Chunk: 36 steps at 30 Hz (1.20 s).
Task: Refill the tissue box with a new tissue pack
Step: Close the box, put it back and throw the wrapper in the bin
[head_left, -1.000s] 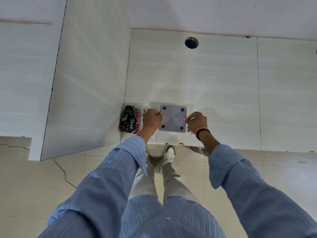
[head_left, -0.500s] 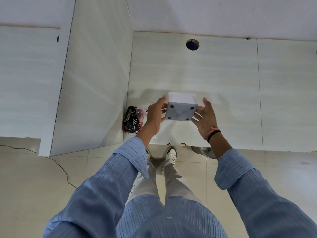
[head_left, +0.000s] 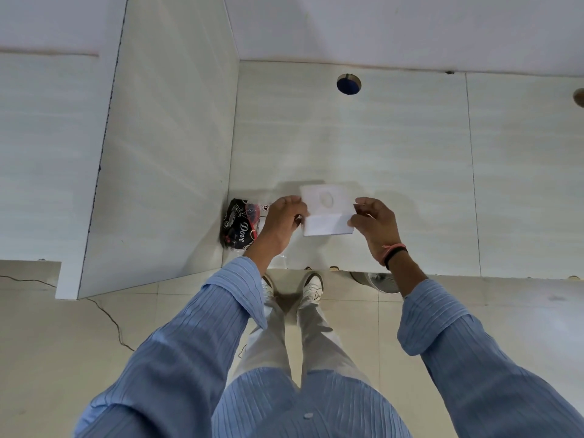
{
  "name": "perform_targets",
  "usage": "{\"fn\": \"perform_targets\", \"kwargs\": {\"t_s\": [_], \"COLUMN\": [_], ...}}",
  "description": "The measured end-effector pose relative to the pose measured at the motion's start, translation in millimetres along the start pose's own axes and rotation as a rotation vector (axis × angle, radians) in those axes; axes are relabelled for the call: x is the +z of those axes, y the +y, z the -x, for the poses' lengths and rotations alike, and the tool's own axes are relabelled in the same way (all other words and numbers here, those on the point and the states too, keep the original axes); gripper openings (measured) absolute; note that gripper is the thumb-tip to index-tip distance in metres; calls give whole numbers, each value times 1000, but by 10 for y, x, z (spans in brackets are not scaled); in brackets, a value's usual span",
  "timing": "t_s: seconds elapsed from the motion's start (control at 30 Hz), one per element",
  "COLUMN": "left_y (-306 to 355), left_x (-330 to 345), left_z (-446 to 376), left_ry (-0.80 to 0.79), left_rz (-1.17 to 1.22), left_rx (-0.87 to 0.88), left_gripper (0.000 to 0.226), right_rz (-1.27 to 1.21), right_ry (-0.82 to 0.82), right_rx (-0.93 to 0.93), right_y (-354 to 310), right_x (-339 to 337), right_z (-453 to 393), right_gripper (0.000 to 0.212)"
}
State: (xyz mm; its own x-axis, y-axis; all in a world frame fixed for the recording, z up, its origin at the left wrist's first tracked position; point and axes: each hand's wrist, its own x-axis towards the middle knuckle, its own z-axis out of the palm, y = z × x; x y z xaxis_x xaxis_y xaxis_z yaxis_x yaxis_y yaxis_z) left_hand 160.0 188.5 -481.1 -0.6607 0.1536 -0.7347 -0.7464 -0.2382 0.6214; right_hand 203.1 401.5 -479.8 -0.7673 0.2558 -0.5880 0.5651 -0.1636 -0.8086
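A white cube-shaped tissue box [head_left: 327, 210] is held just above the pale counter [head_left: 410, 172], its top face with an oval opening turned toward me. My left hand [head_left: 282, 218] grips its left side. My right hand [head_left: 373, 226] grips its right side with thumb and fingers. A black Dove tissue pack [head_left: 240, 227] in clear wrap lies on the counter in the corner, just left of my left hand and partly hidden by it.
A tiled wall panel [head_left: 164, 153] rises at the left of the counter. A round hole [head_left: 348, 84] sits in the counter farther back. The counter's front edge runs just above my shoes [head_left: 311, 284]; a metal bin [head_left: 379, 281] stands on the floor below.
The box was bottom-up, its grey base with four dark feet facing me. Both hands have rolled it over, so its top with the oval opening now faces me.
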Motion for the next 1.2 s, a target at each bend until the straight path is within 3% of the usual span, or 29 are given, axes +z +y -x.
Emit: {"fn": "perform_targets", "kwargs": {"t_s": [0.13, 0.3, 0.47, 0.83, 1.0, 1.1, 1.2], "left_y": [11, 33, 27, 37, -68, -253, -336], "left_x": [62, 109, 92, 153, -143, -408, -613], "left_z": [-142, -387, -483, -303, 5, 185, 276], "left_ry": [10, 34, 93, 231, 349, 515, 633], "left_rz": [-61, -177, -272, -776, -855, -1057, -1323], "left_rx": [63, 96, 112, 246, 287, 312, 292], "left_gripper": [62, 75, 76, 56, 43, 45, 69], "right_rz": [243, 338, 363, 533, 582, 571, 586], "right_ry": [14, 57, 71, 130, 302, 202, 48], "right_rx": [-135, -128, -123, -28, -161, -110, 22], "right_y": [-5, 48, 69, -67, 12, 190, 362], "right_x": [7, 94, 129, 219, 414, 597, 757], "right_z": [-129, -304, -350, -267, -27, 181, 358], "right_gripper": [55, 52, 51, 44, 30, 23, 25]}}
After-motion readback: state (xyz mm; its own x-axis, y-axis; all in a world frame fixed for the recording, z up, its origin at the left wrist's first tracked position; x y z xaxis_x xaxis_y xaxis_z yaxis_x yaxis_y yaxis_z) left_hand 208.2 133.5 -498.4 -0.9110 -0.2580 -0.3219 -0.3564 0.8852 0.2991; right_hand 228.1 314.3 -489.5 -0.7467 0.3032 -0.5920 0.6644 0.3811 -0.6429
